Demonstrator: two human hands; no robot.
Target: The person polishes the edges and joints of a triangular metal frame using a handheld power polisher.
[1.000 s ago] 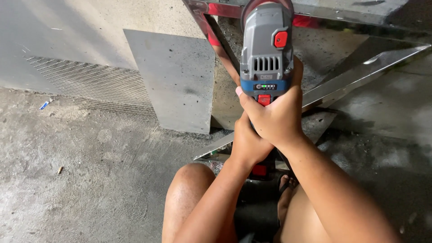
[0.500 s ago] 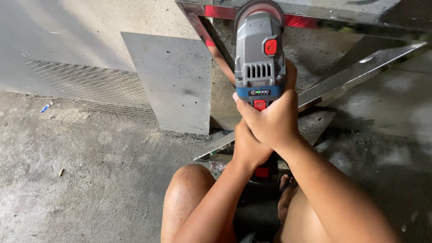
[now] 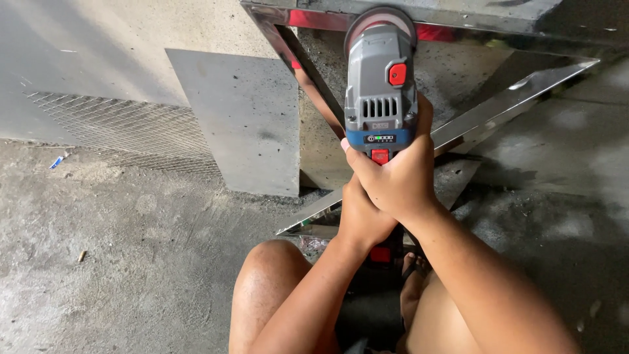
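Note:
A grey and blue cordless grinder (image 3: 381, 85) with a red switch points away from me. Its round disc end rests against the upper bar of a shiny steel frame (image 3: 308, 72). My right hand (image 3: 396, 180) wraps the grinder's handle from above. Just below it, my left hand (image 3: 360, 219) grips the same handle near the red battery end. The frame's polished bars (image 3: 517, 98) form a triangle leaning on the concrete floor. The disc's contact point is partly hidden by the tool body.
A grey flat panel (image 3: 246, 121) leans on the wall at the left of the frame. Wire mesh (image 3: 124, 131) lies along the wall base. My bare knee (image 3: 268, 275) is at the bottom centre. The concrete floor (image 3: 118, 262) spreads left; dark dust covers the floor at the right.
The grinder and both hands have moved slightly left and forward along the frame's upper bar. The grip on the handle is unchanged.

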